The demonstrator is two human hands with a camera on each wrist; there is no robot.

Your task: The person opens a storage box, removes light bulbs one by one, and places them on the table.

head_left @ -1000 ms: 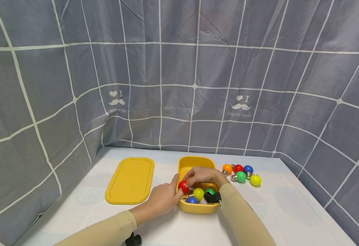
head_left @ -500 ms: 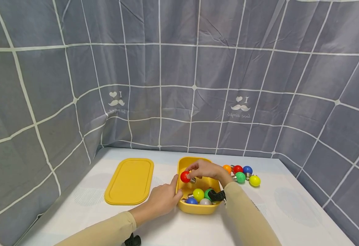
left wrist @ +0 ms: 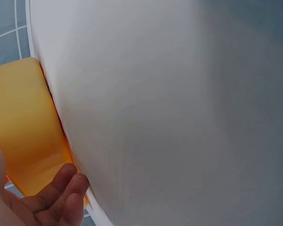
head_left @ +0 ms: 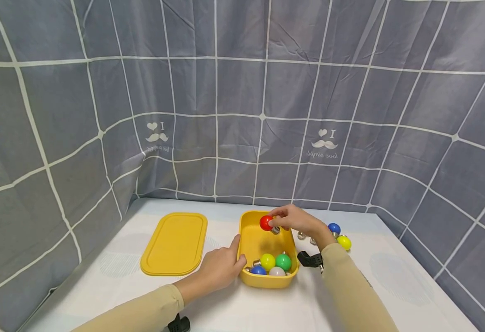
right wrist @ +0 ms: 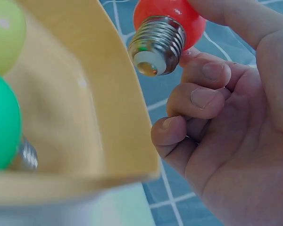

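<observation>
My right hand [head_left: 294, 218] pinches a red light bulb [head_left: 266, 223] between thumb and fingers, over the far right part of a yellow box [head_left: 292, 244]. In the right wrist view, the bulb's silver screw base [right wrist: 160, 40] points down toward the box rim. My left hand [head_left: 219, 267] holds the box's left side, index finger along the wall and thumb at the rim. Inside, at the near end, lie a yellow bulb [head_left: 268, 262], a green bulb [head_left: 283, 262], a blue bulb [head_left: 259, 270] and a white bulb [head_left: 277, 271].
A yellow lid [head_left: 174, 244] lies flat left of the box on the white table [head_left: 117, 295]. Right of the box are more bulbs, including a blue bulb [head_left: 334, 228] and a yellow bulb [head_left: 344, 242]; my right wrist partly hides this group. A grey checked curtain [head_left: 238, 138] stands behind.
My right hand has lifted the red bulb from the box's left side and carried it away and to the right, over the far right rim. The left hand stays at the box.
</observation>
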